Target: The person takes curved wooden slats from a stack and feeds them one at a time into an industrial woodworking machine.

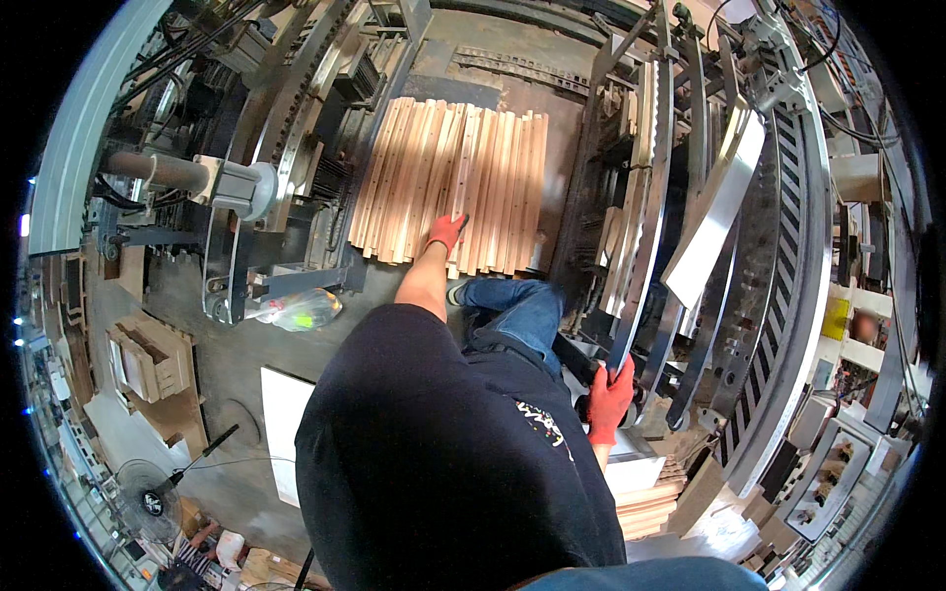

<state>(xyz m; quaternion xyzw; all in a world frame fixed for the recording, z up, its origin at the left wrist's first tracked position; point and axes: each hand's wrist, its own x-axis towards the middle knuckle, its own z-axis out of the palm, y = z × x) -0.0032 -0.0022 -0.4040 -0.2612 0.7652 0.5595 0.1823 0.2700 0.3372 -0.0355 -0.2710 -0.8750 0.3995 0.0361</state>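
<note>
At the near left, a black fan stands by the floor, with a pale open box farther off. Next to the right, a clear plastic bag lies on the floor beside the foot of the left machine frame.

Far in the middle, a broad row of wooden strips lies side by side, their lengths running from near to far. The left hand, in a red glove, is at the near edge of this row, right of its left end. It rests on the near part of a strip with dark holes, which extends away beyond the fingers; whether they close around it I cannot tell.

To the right and nearer, the right hand, also red-gloved, grasps the near end of a long metal bar, well apart from the strips. Right of the bar, a white panel leans at a slant.
</note>
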